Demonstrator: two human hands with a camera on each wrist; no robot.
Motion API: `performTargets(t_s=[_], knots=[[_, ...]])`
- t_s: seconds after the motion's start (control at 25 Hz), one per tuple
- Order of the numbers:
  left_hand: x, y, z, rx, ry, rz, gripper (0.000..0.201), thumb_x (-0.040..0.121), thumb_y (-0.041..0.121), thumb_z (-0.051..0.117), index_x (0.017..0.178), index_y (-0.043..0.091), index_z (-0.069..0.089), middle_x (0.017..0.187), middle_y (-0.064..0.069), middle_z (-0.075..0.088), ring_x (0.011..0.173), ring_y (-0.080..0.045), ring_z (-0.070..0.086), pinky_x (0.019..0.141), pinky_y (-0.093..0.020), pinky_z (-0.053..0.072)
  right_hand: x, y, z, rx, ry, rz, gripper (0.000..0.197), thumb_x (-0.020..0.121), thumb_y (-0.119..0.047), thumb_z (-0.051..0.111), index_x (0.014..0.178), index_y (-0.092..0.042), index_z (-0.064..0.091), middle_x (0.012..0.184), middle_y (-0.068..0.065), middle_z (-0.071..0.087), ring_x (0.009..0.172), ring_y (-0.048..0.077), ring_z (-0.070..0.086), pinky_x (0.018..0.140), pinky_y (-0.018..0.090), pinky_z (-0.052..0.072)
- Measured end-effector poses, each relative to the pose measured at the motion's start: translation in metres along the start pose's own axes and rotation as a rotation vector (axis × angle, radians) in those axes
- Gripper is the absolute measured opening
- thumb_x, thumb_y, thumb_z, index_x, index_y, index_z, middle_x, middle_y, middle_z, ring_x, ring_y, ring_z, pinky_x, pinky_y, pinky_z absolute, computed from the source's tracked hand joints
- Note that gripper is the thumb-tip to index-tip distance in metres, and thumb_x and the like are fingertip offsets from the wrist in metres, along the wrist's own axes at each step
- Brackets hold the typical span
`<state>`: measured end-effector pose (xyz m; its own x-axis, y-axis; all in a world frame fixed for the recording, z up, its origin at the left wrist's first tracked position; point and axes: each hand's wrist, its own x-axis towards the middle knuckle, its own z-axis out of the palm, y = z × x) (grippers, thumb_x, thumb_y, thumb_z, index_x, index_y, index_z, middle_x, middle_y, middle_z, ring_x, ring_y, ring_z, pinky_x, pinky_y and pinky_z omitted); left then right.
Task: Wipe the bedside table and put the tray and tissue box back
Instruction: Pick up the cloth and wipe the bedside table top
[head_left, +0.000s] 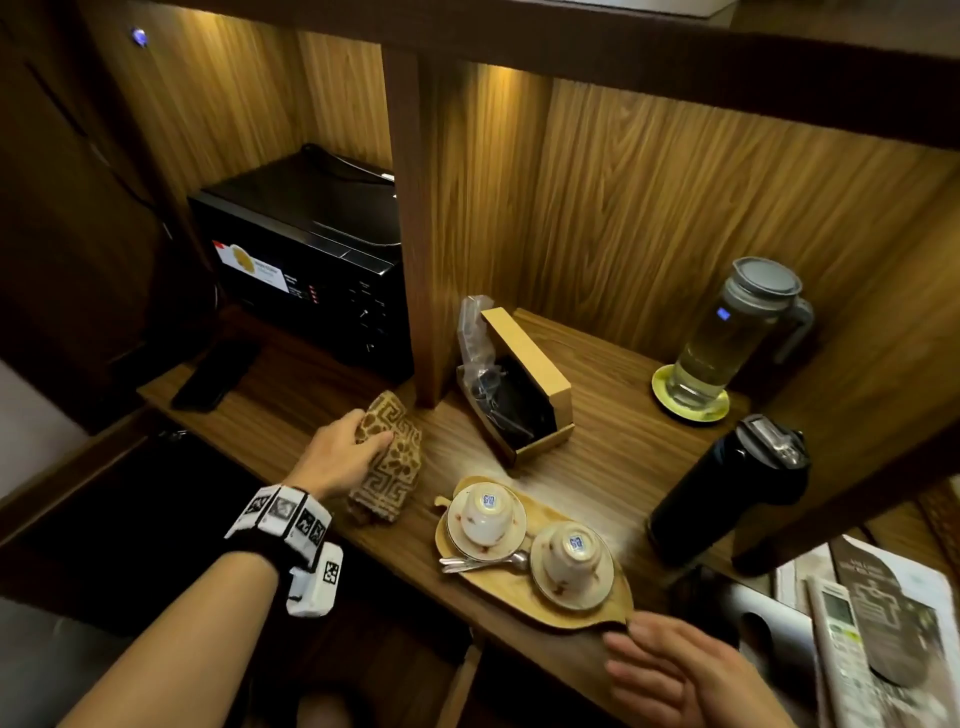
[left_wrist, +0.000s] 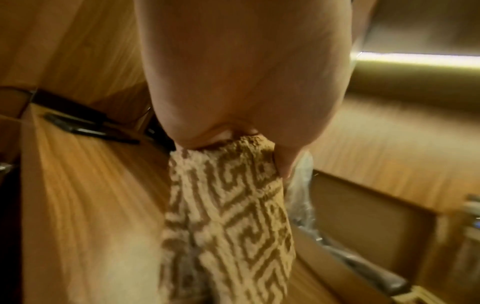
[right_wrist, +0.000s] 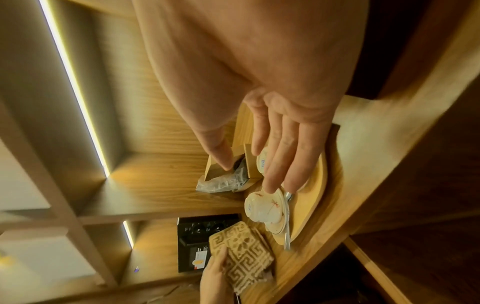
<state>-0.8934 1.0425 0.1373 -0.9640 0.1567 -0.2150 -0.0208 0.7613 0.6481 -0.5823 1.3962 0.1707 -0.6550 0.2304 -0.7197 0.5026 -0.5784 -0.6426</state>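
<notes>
A leaf-shaped wooden tray (head_left: 493, 590) lies near the front edge of the wooden table (head_left: 613, 457). It carries two upturned cups on saucers (head_left: 485, 517) and spoons. My left hand (head_left: 343, 457) grips a folded brown-and-cream patterned cloth (head_left: 389, 462) on the table, left of the tray. The left wrist view shows the cloth (left_wrist: 228, 216) hanging from that hand (left_wrist: 233, 92). My right hand (head_left: 675, 670) is open with straight fingers at the tray's near right tip; whether it touches is unclear. In the right wrist view its fingers (right_wrist: 280, 160) spread over the tray (right_wrist: 311, 197). A tan box (head_left: 530, 384) with a plastic bag stands tilted behind the tray.
A black oven (head_left: 311, 260) and a dark phone (head_left: 218, 374) sit left of the wooden divider post (head_left: 415, 234). A glass pitcher (head_left: 727, 338) on a green saucer and a dark flask (head_left: 727, 493) stand at the right. A white remote (head_left: 841, 639) and a booklet (head_left: 893, 613) lie lower right.
</notes>
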Motion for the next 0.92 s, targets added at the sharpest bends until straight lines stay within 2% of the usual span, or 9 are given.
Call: performTargets(t_s=[0.08,0.16,0.24,0.4,0.48,0.6,0.72,0.8,0.92], knots=[[-0.049,0.022,-0.008,-0.160,0.021,0.115,0.028,0.099,0.049,0.064,0.114,0.026,0.066,0.110,0.008,0.078,0.106,-0.017,0.073,0.093,-0.045,0.059,-0.010,-0.010,0.038,-0.178,-0.100,-0.022,0.050,0.077,-0.010,0.082,0.122,0.006,0.068,0.100,0.029,0.081,0.076,0.038,0.081,0.068,0.044,0.067],[-0.113,0.051,-0.010,-0.433,0.014,0.198,0.025,0.102,0.039,0.067,0.125,0.028,0.067,0.119,0.004,0.080,0.113,-0.015,0.074,0.098,-0.044,0.058,-0.010,-0.015,0.056,-0.234,-0.168,-0.149,0.077,0.057,-0.034,0.098,0.122,-0.002,0.072,0.107,0.023,0.082,0.093,0.035,0.080,0.083,0.043,0.064],[-0.183,0.079,-0.004,-0.782,-0.039,0.172,0.028,0.104,0.024,0.063,0.132,0.019,0.065,0.128,-0.008,0.078,0.122,-0.024,0.072,0.105,-0.047,0.055,-0.022,-0.014,0.070,-0.265,-0.284,-0.187,0.097,0.043,-0.054,0.103,0.123,-0.007,0.074,0.115,0.019,0.082,0.107,0.032,0.078,0.093,0.043,0.060],[-0.300,0.101,0.027,-1.096,0.009,-0.032,0.034,0.107,0.022,0.051,0.132,0.003,0.065,0.128,-0.023,0.075,0.115,-0.029,0.074,0.103,-0.042,0.057,-0.059,0.019,0.101,-0.197,-0.587,0.075,0.045,0.091,-0.038,0.076,0.128,-0.011,0.077,0.134,0.023,0.074,0.125,0.042,0.070,0.116,0.065,0.045],[-0.352,0.091,0.036,-1.121,0.108,-0.154,0.035,0.109,0.024,0.050,0.133,0.006,0.067,0.126,-0.017,0.078,0.116,-0.027,0.075,0.103,-0.040,0.059,-0.080,0.046,0.104,-0.193,-0.711,0.266,0.039,0.098,-0.035,0.063,0.125,-0.013,0.079,0.134,0.024,0.073,0.123,0.044,0.071,0.115,0.065,0.045],[-0.431,0.050,0.029,-1.043,0.274,-0.260,0.029,0.109,0.034,0.055,0.128,0.021,0.072,0.124,-0.007,0.080,0.120,-0.024,0.074,0.112,-0.049,0.052,-0.117,0.090,0.118,-0.251,-0.829,0.444,0.039,0.093,-0.030,0.066,0.121,-0.006,0.080,0.131,0.027,0.074,0.117,0.046,0.073,0.098,0.059,0.059],[-0.510,-0.002,0.013,-0.970,0.404,-0.304,0.018,0.106,0.035,0.061,0.113,0.026,0.075,0.110,-0.015,0.079,0.110,-0.031,0.075,0.104,-0.052,0.055,-0.145,0.150,0.149,-0.454,-0.880,0.409,0.052,0.071,-0.023,0.089,0.118,-0.002,0.081,0.125,0.029,0.076,0.113,0.046,0.075,0.109,0.059,0.051],[-0.556,-0.034,0.004,-0.939,0.507,-0.348,0.016,0.104,0.030,0.065,0.116,0.024,0.073,0.112,-0.021,0.078,0.113,-0.035,0.073,0.105,-0.055,0.053,-0.159,0.195,0.172,-0.597,-0.880,0.371,0.058,0.070,-0.021,0.086,0.124,-0.002,0.076,0.121,0.027,0.078,0.111,0.044,0.076,0.114,0.059,0.047],[-0.641,-0.095,-0.017,-0.865,0.666,-0.430,0.019,0.102,0.027,0.068,0.120,0.022,0.073,0.112,-0.013,0.081,0.114,-0.029,0.074,0.106,-0.051,0.054,-0.198,0.290,0.217,-0.762,-0.898,0.367,0.067,0.066,-0.026,0.088,0.128,-0.005,0.074,0.121,0.023,0.079,0.113,0.041,0.076,0.114,0.058,0.049]])
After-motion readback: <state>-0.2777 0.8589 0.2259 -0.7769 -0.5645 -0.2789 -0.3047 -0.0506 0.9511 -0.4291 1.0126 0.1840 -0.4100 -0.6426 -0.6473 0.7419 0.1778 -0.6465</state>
